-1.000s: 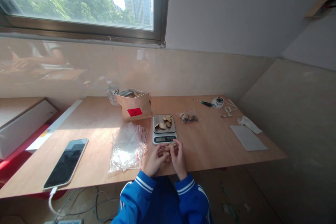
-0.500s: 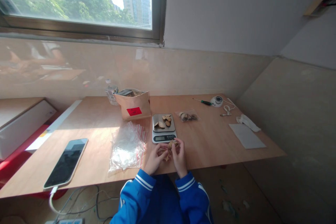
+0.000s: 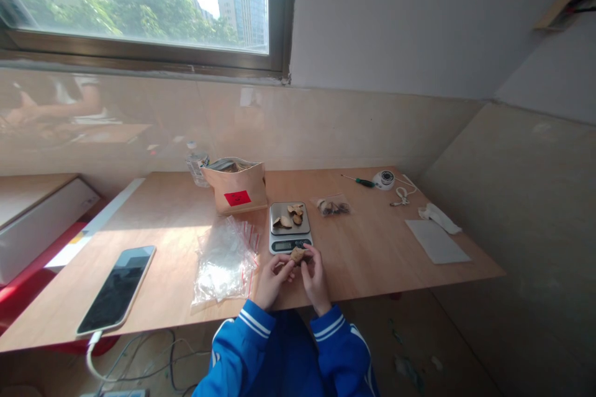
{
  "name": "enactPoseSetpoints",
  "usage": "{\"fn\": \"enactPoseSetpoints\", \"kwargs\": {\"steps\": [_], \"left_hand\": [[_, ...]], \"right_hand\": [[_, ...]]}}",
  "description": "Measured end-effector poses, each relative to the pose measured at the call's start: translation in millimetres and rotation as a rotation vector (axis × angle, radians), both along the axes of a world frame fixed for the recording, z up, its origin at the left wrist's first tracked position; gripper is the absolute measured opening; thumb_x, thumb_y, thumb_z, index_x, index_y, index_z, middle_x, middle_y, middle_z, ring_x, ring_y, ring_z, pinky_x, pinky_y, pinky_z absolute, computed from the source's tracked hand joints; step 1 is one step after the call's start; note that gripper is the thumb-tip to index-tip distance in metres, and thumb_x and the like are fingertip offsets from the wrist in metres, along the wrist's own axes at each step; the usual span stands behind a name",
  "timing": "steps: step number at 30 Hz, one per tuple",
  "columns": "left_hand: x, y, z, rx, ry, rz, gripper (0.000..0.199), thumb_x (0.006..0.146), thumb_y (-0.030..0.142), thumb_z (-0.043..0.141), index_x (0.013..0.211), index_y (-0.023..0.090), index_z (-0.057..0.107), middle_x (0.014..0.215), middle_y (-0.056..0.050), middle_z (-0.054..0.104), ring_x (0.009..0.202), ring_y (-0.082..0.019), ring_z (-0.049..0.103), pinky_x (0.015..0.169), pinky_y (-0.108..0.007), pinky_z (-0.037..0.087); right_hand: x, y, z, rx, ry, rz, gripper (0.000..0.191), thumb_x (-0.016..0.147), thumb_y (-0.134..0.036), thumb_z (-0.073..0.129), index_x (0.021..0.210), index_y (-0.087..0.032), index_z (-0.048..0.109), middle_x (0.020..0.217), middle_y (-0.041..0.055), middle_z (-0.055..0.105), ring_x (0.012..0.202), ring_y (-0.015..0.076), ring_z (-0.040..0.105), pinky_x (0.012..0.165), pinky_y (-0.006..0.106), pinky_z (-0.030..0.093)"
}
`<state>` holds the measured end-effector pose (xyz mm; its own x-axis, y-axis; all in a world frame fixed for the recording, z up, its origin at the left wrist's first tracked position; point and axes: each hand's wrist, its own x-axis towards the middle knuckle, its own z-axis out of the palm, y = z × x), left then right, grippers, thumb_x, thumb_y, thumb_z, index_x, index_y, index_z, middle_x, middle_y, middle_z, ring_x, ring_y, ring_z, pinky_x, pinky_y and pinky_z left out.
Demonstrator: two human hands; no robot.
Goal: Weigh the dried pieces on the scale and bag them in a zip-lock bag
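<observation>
Just in front of the kitchen scale (image 3: 290,246), my left hand (image 3: 274,276) and my right hand (image 3: 315,273) meet around a brown, wrinkled piece of dried mushroom (image 3: 297,254). Fingers of both hands close on it from either side, and part of it is hidden by them. Several similar pale and brown dried mushroom pieces (image 3: 282,222) lie on the scale's metal platform. The scale's display is too small to read. Left of the scale lies a stack of clear zip bags (image 3: 223,267) with red seal lines.
Behind the bags stands an open kraft pouch (image 3: 242,192) with a red label, beside a plastic bottle (image 3: 198,167). A filled clear bag (image 3: 333,205) lies right of the scale. Further out are a phone (image 3: 117,288), a screwdriver (image 3: 363,182), a dome camera (image 3: 384,180) and white paper (image 3: 437,242).
The mushroom piece between my fingers has turned and shifted slightly left. My left fingers have moved up to it; a pale piece seen below them earlier no longer shows.
</observation>
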<state>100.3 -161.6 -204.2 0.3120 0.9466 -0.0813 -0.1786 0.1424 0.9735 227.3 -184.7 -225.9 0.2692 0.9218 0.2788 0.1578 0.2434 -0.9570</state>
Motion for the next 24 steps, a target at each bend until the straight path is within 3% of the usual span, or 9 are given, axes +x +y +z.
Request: {"fn": "enactPoseSetpoints", "kwargs": {"steps": [5,10,13,16,20,24], "left_hand": [[-6.6,17.0,19.3,0.167,0.139,0.199,0.028,0.075,0.04,0.063,0.086,0.014,0.063,0.077,-0.004,0.064,0.064,-0.013,0.058,0.062,-0.025,0.047],[-15.9,79.2,51.4,0.449,0.392,0.357,0.024,0.076,0.039,0.06,0.085,0.017,0.064,0.084,-0.005,0.065,0.075,-0.017,0.061,0.069,-0.027,0.048],[-17.5,121.7,54.8,0.559,0.583,0.339,0.021,0.077,0.035,0.057,0.084,0.017,0.065,0.084,-0.006,0.066,0.08,-0.019,0.061,0.076,-0.031,0.047],[-17.3,147.5,46.7,0.56,0.625,0.256,0.018,0.075,0.031,0.058,0.079,0.016,0.067,0.078,-0.007,0.067,0.077,-0.021,0.062,0.076,-0.034,0.047],[-18.6,152.7,37.3,0.579,0.615,0.131,0.018,0.074,0.03,0.058,0.079,0.016,0.068,0.079,-0.007,0.067,0.076,-0.021,0.063,0.074,-0.033,0.049],[-24.0,145.4,40.4,0.618,0.594,0.087,0.025,0.075,0.029,0.056,0.094,0.017,0.066,0.097,-0.008,0.065,0.089,-0.021,0.062,0.081,-0.032,0.048]], "right_hand": [[1.4,5.6,-8.5,-0.02,-0.06,-0.068,0.03,0.077,-0.01,0.043,0.104,-0.021,0.052,0.092,0.0043,0.059,0.082,0.0165,0.059,0.077,0.032,0.049],[0.7,6.8,-10.2,-0.036,-0.098,-0.086,0.034,0.077,-0.011,0.041,0.109,-0.02,0.05,0.088,0.0032,0.057,0.083,0.0165,0.058,0.08,0.032,0.048],[0.3,6.2,-8.5,-0.035,-0.1,-0.097,0.034,0.078,-0.011,0.041,0.11,-0.02,0.049,0.084,0.0024,0.056,0.081,0.0165,0.058,0.079,0.031,0.048],[-0.4,6.2,-6.8,-0.027,-0.085,-0.126,0.033,0.078,-0.012,0.042,0.109,-0.02,0.049,0.081,0.0019,0.056,0.079,0.0162,0.058,0.079,0.031,0.048],[-2.3,7.6,-6.1,-0.038,-0.053,-0.17,0.034,0.079,-0.016,0.044,0.112,-0.02,0.047,0.084,0.003,0.058,0.079,0.0169,0.059,0.078,0.032,0.049],[-2.7,9.5,-7.6,-0.034,0.002,-0.223,0.035,0.08,-0.022,0.048,0.115,-0.018,0.046,0.09,0.0059,0.06,0.076,0.0171,0.06,0.07,0.031,0.051]]}}
